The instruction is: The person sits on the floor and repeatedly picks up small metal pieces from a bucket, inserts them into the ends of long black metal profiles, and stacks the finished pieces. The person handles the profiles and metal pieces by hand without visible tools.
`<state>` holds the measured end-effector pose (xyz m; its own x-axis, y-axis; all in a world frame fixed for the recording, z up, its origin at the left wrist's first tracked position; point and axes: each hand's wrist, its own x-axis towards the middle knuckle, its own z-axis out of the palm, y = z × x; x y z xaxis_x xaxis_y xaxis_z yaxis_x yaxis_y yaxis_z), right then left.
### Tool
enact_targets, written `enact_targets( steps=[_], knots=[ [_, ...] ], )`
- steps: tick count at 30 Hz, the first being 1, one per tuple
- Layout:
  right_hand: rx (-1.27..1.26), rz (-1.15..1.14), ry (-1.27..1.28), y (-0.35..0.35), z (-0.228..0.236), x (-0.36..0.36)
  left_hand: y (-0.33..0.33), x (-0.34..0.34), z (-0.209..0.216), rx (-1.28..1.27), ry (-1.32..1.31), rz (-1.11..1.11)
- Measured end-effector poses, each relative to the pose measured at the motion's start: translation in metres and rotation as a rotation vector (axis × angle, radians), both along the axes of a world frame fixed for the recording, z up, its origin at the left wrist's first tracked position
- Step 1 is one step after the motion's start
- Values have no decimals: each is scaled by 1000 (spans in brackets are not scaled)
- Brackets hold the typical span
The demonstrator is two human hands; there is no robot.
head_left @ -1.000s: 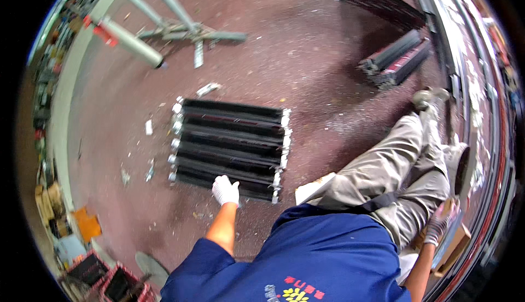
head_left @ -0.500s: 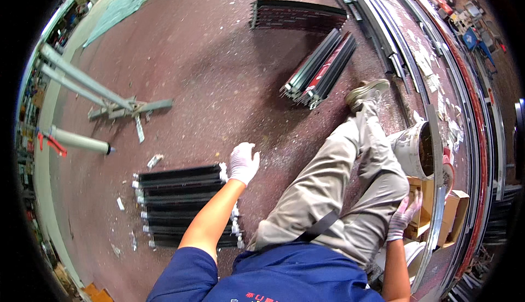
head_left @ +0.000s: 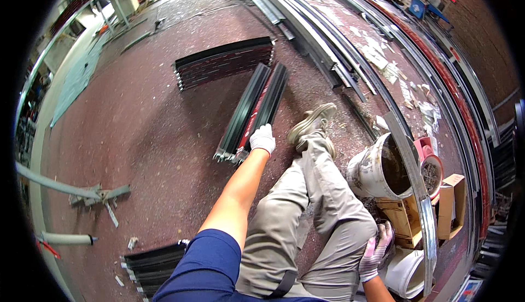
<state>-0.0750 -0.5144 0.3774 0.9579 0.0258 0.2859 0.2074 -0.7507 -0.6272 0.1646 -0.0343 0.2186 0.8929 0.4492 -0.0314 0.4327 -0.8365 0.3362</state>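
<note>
My left hand (head_left: 263, 139), in a white glove, is closed over the near end of a dark metal profile (head_left: 272, 97) at the right side of a small stack. Beside that profile lie a red strip and another dark profile (head_left: 243, 110), with pale ends toward me. My right hand (head_left: 375, 254), in a white and pink glove, rests by my right knee with its fingers stretched out, holding nothing that I can see. Behind the stack stands a row of dark profiles (head_left: 224, 64). Another row of dark profiles (head_left: 156, 266) lies at the lower left, partly hidden by my sleeve.
At my right stand a dirty white bucket (head_left: 363, 168), a cardboard box (head_left: 451, 209), another white bucket (head_left: 402, 274) and a long metal bar (head_left: 407, 151). Long profiles (head_left: 306, 39) lie along the right. A grey metal stand (head_left: 98, 194) is at the left.
My left hand has reached forward from beside the near row to the stack and closed on a profile. The view has shifted right and farther ahead. My right hand stays near the knee.
</note>
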Motion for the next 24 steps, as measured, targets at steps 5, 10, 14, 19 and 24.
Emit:
enact_targets(
  steps=[5, 10, 14, 19, 24],
  knots=[
    [59, -4, 7, -10, -6, 3, -8, 22, 15, -138, 120, 202],
    [89, -34, -39, -20, -16, 0, -16, -18, 63, -152, -51, 238],
    [227, -44, -54, -25, -17, -3, -12, -92, 77, -117, -302, 229],
    [244, -54, -97, -29, -40, -9, 3, -224, 117, -178, -690, 295],
    [297, -130, -65, -47, -57, -10, -24, -292, 231, -229, -942, 233]
  ],
)
